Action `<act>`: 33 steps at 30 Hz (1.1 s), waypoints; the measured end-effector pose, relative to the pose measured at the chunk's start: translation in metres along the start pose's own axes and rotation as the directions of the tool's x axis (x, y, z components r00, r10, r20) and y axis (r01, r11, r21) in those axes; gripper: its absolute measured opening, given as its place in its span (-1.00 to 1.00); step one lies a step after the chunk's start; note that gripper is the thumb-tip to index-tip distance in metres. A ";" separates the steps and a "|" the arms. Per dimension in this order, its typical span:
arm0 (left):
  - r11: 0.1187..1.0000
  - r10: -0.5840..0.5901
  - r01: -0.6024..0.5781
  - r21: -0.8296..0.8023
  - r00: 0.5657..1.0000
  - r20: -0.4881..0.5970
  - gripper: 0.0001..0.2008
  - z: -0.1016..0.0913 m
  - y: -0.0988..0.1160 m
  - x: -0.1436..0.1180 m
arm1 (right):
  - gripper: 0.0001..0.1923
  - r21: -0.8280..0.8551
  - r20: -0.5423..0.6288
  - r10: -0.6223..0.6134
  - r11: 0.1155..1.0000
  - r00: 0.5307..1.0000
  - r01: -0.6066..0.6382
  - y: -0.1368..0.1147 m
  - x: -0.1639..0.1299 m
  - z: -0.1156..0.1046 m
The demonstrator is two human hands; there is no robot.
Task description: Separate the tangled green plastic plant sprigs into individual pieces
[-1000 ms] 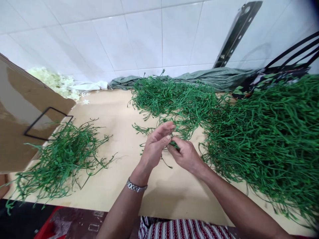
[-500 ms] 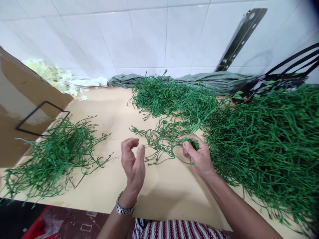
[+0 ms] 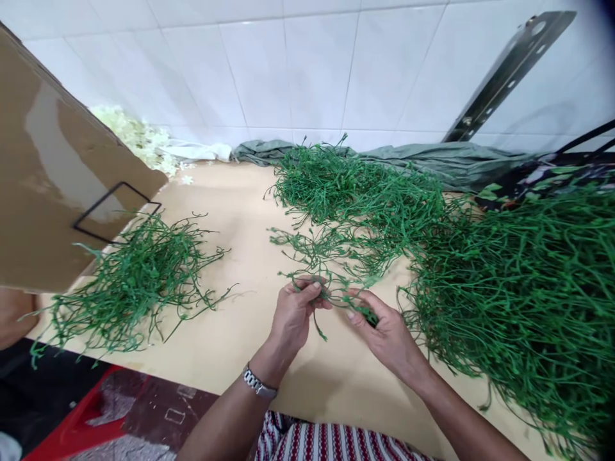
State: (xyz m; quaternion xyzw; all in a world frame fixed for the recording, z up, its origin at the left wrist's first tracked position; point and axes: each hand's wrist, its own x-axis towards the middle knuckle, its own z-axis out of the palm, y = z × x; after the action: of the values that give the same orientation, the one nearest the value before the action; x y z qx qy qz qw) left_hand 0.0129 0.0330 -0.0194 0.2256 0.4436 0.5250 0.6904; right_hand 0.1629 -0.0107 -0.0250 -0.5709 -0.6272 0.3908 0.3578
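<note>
My left hand [image 3: 295,314], with a metal watch [image 3: 259,383] on its wrist, pinches a few thin green artificial stems [image 3: 321,328] between thumb and fingers. Close by on its right, my right hand [image 3: 389,336] curls round a small green bunch [image 3: 368,314], partly hidden by the fingers. Some strands span the gap between both hands. Just beyond them lies a loose scatter of green stems [image 3: 314,246] with small knobbed tips.
A huge heap of green stems [image 3: 523,294] covers the right side. Another pile [image 3: 346,182] lies at the back, a third [image 3: 139,282] at left beside a cardboard box [image 3: 62,173]. Pale flowers [image 3: 134,134] sit by the tiled wall. Another person's arm [image 3: 14,314] shows at far left.
My left hand has gone from open to pinching stems and has moved right, closer to my right hand. The view has turned slightly left, bringing another person's arm into sight.
</note>
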 end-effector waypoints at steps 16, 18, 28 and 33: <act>0.070 0.541 -0.689 0.721 0.634 0.553 -0.78 -0.012 -0.008 -0.010 | -0.82 -0.198 -0.195 -0.179 0.970 0.964 0.140 -0.033 0.014 -0.043; -0.077 0.561 -0.726 0.683 0.535 0.632 -0.71 -0.014 -0.008 -0.011 | -0.77 -0.128 -0.245 -0.140 0.986 0.959 0.111 -0.035 0.022 -0.041; -0.427 0.534 -0.635 0.643 0.396 0.747 -0.66 -0.014 -0.014 -0.009 | -0.77 0.001 -0.003 0.078 0.997 0.997 -0.078 -0.020 0.023 -0.031; -0.148 0.238 -0.754 0.640 0.601 0.763 -0.44 -0.006 0.020 -0.018 | -0.78 -0.108 -0.051 -0.087 0.991 0.995 0.081 -0.016 0.027 -0.043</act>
State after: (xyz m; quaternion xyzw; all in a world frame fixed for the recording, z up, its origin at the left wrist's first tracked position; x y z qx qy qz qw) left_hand -0.0039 0.0222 -0.0004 0.8669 0.3854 0.2709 0.1628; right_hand 0.1919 0.0191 0.0083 -0.5728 -0.6601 0.3259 0.3605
